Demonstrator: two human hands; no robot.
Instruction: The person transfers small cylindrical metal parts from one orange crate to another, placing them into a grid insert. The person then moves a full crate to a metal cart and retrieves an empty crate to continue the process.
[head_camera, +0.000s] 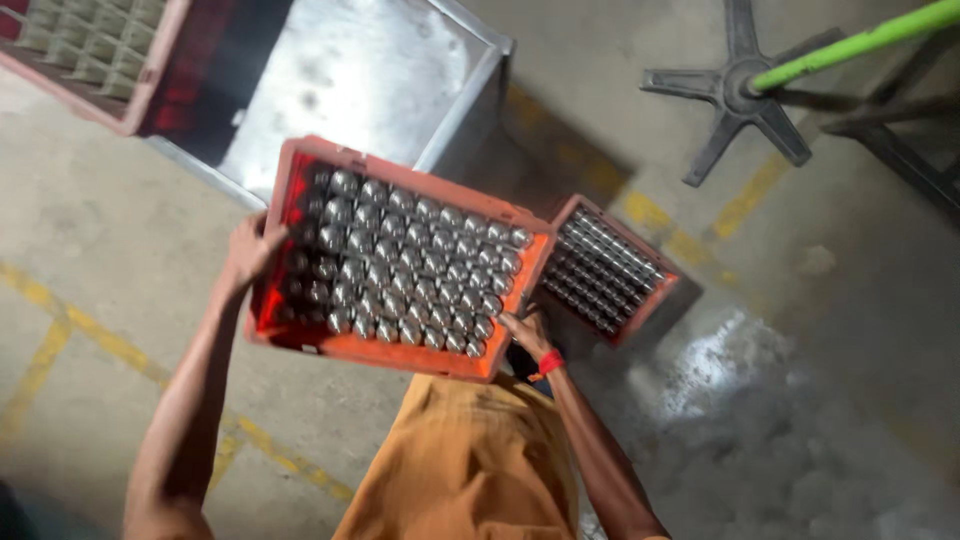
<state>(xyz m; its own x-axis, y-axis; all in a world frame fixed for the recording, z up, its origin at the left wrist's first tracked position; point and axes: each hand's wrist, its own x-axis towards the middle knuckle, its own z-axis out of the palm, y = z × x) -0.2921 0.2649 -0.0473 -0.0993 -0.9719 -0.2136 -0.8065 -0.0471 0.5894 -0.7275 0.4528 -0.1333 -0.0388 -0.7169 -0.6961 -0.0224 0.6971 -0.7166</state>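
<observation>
Crate (400, 355) of shiny metal pieces, orange plastic, held up over the floor (100, 250).
Your left hand (250, 250) and right hand (525, 335) grip opposite ends, fingers closed on its rims; rows fill it.

- At twelve o'clock we see a steel table (350, 75), its top bare and shiny.
- At three o'clock a second orange crate (610, 270) of metal pieces sits on the floor.
- At one o'clock a green pole (850, 45) meets a dark star-shaped base (735, 90).
- At eleven o'clock a pink crate (90, 55) holds pale cups.
</observation>
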